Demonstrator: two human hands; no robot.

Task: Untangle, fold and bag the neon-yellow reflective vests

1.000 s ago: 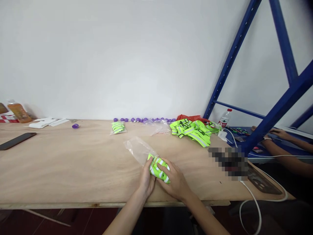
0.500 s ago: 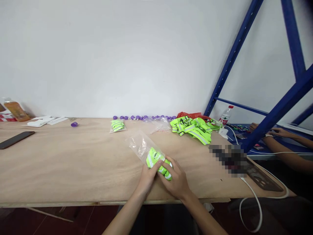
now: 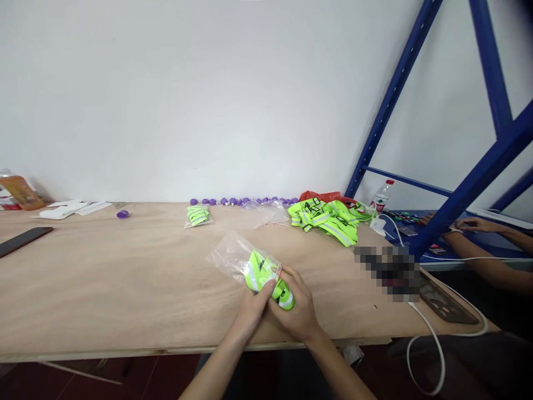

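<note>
1. The green strap [image 3: 259, 269] is at the near middle, partly inside a clear bag [image 3: 228, 254].
2. Left hand [image 3: 251, 305] and right hand [image 3: 300, 308] fingers pinch it.
3. Looks soft and light; grip its near end.

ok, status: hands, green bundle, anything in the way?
Left hand and right hand gripping green bundle. Bundle partly inside clear bag. Green pile beyond, apart from both hands; nothing seen blocking.
</note>
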